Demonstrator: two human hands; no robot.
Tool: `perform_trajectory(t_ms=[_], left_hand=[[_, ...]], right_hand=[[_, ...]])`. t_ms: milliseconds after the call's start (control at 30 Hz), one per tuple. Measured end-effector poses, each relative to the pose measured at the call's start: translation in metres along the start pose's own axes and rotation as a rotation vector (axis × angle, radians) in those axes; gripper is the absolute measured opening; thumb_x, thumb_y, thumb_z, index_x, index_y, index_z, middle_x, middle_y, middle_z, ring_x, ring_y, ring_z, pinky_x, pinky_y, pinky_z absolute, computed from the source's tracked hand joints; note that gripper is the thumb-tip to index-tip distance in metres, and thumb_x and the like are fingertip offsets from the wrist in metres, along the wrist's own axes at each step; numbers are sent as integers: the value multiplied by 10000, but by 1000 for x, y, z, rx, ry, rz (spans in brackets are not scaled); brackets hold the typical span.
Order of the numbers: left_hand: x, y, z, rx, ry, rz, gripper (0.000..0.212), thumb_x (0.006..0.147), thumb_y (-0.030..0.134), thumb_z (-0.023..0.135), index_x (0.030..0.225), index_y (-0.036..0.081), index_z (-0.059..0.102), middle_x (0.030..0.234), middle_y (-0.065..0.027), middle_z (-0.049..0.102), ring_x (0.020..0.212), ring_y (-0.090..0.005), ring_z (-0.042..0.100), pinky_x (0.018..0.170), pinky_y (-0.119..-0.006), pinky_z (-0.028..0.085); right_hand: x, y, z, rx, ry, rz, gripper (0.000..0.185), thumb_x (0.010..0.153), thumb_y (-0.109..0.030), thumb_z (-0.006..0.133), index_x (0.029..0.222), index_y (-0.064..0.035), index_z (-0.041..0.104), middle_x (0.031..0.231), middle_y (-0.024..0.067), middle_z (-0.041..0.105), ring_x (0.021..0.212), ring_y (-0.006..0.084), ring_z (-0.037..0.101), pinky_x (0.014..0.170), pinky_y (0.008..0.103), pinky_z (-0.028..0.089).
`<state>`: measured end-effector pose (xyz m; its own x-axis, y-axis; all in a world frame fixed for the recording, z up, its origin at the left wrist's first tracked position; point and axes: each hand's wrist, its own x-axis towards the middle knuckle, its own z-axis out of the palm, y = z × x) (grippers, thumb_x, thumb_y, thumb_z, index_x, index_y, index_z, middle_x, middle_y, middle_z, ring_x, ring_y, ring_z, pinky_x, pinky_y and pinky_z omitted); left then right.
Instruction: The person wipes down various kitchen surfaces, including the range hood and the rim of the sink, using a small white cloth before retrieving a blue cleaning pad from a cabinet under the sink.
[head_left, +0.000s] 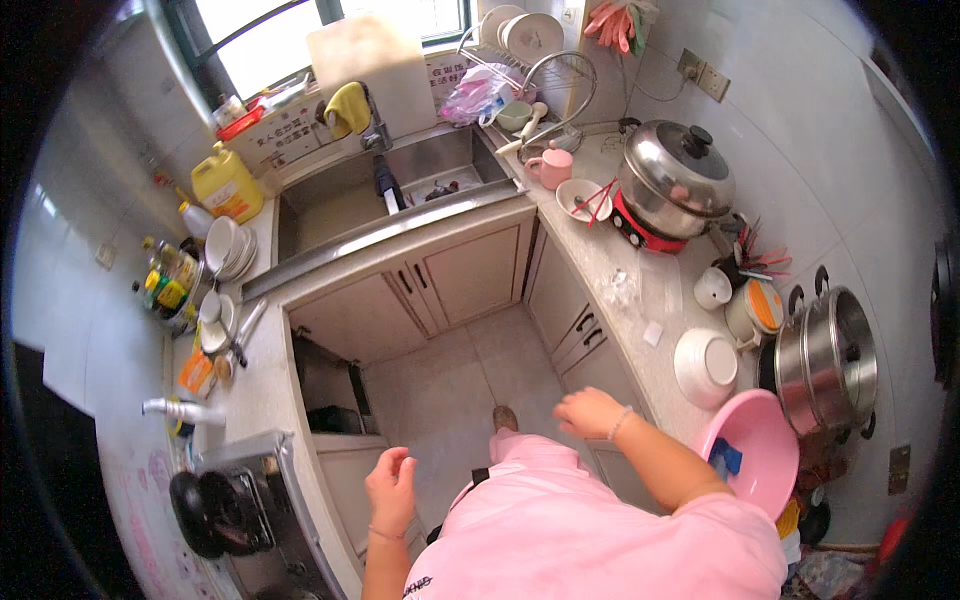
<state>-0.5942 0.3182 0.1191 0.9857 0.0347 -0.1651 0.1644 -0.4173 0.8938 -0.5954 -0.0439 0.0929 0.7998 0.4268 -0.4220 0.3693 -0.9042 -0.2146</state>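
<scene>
My left hand (391, 484) hangs over the floor by the left counter, loosely curled, thumb apart, holding nothing. Back up, my right hand (592, 412) hovers near the right counter edge with relaxed fingers; no object shows in it. A white bowl (705, 367) lies upside down on that counter, and a pink plastic basin (772, 457) with something blue inside stands tilted beside it. Ahead is a steel double sink (330, 217) with a yellow cloth (349, 120) draped over its faucet. Dark scraps sit in the right-hand bowl of the sink.
On the right counter stand a lidded electric pot (675, 176), a pink mug (553, 169), a bowl with red chopsticks (583, 201) and a steel steamer (825, 360). Stacked bowls (229, 247), a yellow jug (227, 184) and a gas stove (262, 517) occupy the left. A lower cabinet (330, 382) gapes open.
</scene>
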Motion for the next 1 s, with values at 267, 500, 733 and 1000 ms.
perform_trajectory(t_ms=[267,500,733,1000], left_hand=[[123,27,-14,-46,159,-116,156,828,80,559,945,-21,582,797,-64,632,736,-109,578,670,-248,458],[246,8,-48,-75,-17,-196,148,840,54,538,958,-29,568,815,-77,636,751,-120,596,681,-237,469],[394,54,-110,-17,-86,4,170,835,93,574,967,-15,583,814,-62,642,759,-113,600,695,-244,466],[476,49,-124,-3,-257,-45,177,838,92,562,976,-16,585,778,-74,651,731,-121,618,692,-246,474]], right_hand=[[154,158,-151,294,637,713,231,796,-250,544,879,-43,606,938,167,597,902,332,579,765,426,474],[196,269,-157,174,638,1127,256,789,-256,583,974,-86,630,963,163,619,901,328,591,782,425,468],[234,241,-167,355,535,1222,270,760,-299,555,897,-104,683,926,167,640,884,338,604,797,411,467],[269,204,-187,326,475,1220,268,766,-284,586,901,-66,662,883,153,646,826,316,615,735,384,479]])
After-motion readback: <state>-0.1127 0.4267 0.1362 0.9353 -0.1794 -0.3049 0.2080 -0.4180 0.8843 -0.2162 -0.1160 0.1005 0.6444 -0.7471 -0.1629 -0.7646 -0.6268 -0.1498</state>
